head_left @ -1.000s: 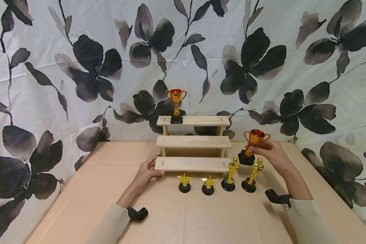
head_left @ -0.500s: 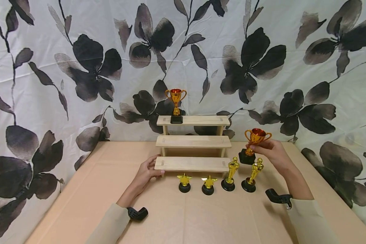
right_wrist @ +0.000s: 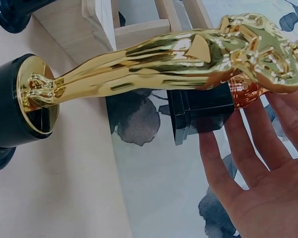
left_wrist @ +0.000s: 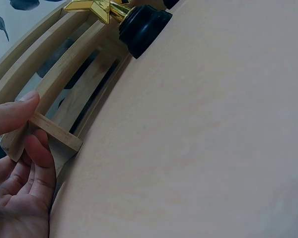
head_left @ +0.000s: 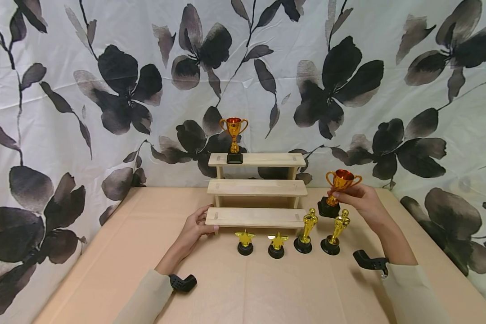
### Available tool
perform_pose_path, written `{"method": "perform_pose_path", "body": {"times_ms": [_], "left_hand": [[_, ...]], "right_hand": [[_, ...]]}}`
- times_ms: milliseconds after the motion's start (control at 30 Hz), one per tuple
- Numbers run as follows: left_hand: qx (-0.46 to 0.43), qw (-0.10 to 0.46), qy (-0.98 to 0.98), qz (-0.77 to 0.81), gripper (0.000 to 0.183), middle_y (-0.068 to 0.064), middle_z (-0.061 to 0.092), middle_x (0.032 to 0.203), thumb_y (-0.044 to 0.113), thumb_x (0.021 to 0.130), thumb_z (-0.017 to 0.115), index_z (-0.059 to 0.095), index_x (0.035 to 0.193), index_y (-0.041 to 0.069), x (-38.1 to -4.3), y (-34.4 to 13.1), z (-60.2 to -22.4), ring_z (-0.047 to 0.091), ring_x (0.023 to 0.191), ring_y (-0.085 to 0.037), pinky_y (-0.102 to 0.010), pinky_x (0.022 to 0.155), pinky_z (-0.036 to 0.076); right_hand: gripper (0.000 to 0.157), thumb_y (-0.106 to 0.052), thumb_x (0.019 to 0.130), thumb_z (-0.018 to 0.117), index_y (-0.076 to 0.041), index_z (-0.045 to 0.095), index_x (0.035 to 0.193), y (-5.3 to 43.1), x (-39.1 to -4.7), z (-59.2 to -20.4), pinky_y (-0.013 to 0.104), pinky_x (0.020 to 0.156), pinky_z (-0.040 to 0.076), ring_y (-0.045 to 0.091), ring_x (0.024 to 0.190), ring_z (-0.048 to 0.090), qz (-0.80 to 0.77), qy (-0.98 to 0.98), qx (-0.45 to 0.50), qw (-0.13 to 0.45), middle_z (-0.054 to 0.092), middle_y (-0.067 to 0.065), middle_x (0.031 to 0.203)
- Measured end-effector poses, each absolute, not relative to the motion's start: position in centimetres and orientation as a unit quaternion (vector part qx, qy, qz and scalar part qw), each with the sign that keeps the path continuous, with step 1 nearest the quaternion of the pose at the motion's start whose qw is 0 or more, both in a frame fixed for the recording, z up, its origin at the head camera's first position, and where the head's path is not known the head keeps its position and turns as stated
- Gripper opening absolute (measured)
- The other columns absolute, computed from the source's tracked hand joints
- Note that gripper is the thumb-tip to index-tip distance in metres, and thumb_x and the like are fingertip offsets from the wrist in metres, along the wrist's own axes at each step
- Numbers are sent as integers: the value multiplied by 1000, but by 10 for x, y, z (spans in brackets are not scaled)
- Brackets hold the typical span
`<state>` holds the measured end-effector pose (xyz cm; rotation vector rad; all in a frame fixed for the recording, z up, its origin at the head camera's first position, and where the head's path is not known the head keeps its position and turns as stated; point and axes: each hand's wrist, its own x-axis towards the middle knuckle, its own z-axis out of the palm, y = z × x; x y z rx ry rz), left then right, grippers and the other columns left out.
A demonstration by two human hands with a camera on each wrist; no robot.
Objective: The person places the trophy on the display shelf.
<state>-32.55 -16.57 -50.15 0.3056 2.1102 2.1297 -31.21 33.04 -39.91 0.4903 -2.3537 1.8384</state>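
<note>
My right hand grips a gold trophy cup by its stem, its black square base raised above the table. My left hand holds the left end of the lowest step of a three-tier wooden display stand. In the left wrist view the thumb lies on top of the step and the fingers curl beneath. A second trophy cup stands at the left of the top step. Close to my right hand stand two gold statuettes, one of them large in the right wrist view.
Two star trophies on round black bases stand in front of the stand, left of the statuettes. A white cloth with dark flowers hangs behind the table.
My right hand has shifted slightly up and to the right with the trophy cup. The left hand stays on the stand.
</note>
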Motion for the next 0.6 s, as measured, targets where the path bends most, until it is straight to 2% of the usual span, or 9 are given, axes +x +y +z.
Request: {"method": "perform_pose_path", "body": {"times_ms": [200, 600], "left_hand": [[103, 64, 698, 706, 84, -24, 58, 136, 1, 84, 76, 35, 158, 2, -326, -166, -502, 66, 96, -14, -26, 69, 55], [102, 60, 695, 709, 83, -22, 61, 132, 0, 83, 76, 38, 157, 2, -328, -165, -503, 66, 96, -13, -24, 67, 53]], "right_hand": [[20, -14, 102, 65, -10, 72, 121, 330, -312, -397, 15, 88, 53, 0, 101, 72, 596, -785, 160, 54, 79, -13, 106], [20, -15, 102, 65, -11, 72, 121, 329, -311, -395, 14, 88, 53, -1, 101, 72, 587, -792, 159, 61, 79, -15, 106]]}}
